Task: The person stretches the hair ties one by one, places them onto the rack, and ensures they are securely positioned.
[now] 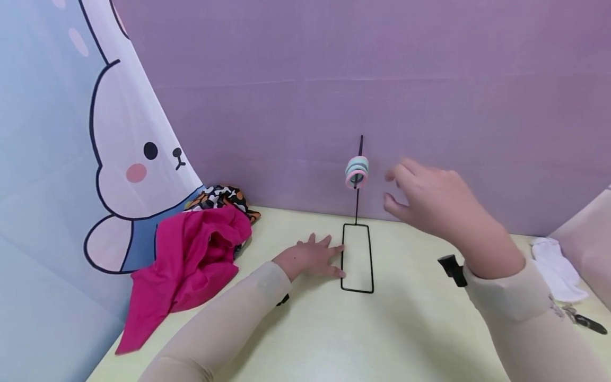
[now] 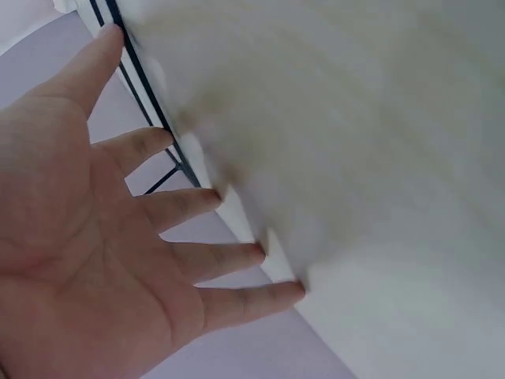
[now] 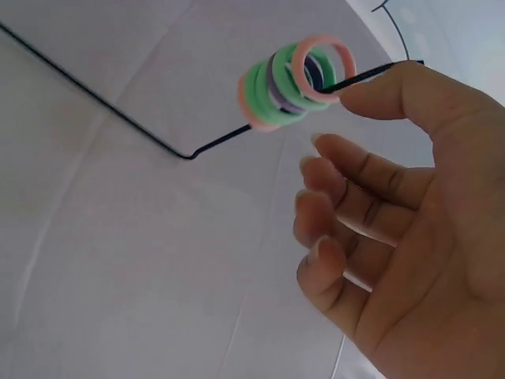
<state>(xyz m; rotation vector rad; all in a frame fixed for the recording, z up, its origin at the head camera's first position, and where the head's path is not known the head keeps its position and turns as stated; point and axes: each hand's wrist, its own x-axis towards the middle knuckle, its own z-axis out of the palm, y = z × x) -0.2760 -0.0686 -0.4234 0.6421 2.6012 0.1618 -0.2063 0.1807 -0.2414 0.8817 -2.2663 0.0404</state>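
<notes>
A thin black wire stand (image 1: 357,207) rises from the table, its rectangular base lying flat. Several soft-looking ring bands (image 1: 357,168) in pink, green and purple, like hair ties, hang together on its upper arm. My left hand (image 1: 312,258) lies palm down with fingers spread, its thumb and index fingertip at the left bar of the base. To the right of the bands, my right hand (image 1: 429,199) is raised with fingers loosely bent and nothing held. In the right wrist view the thumb overlaps the front pink band (image 3: 347,59); contact is unclear.
A crumpled magenta cloth (image 1: 191,260) and a patterned cloth (image 1: 234,197) lie at the left. Far right are a white cloth (image 1: 558,270) and a small black item with metal, perhaps keys (image 1: 589,322). A purple curtain (image 1: 305,106) hangs behind the table.
</notes>
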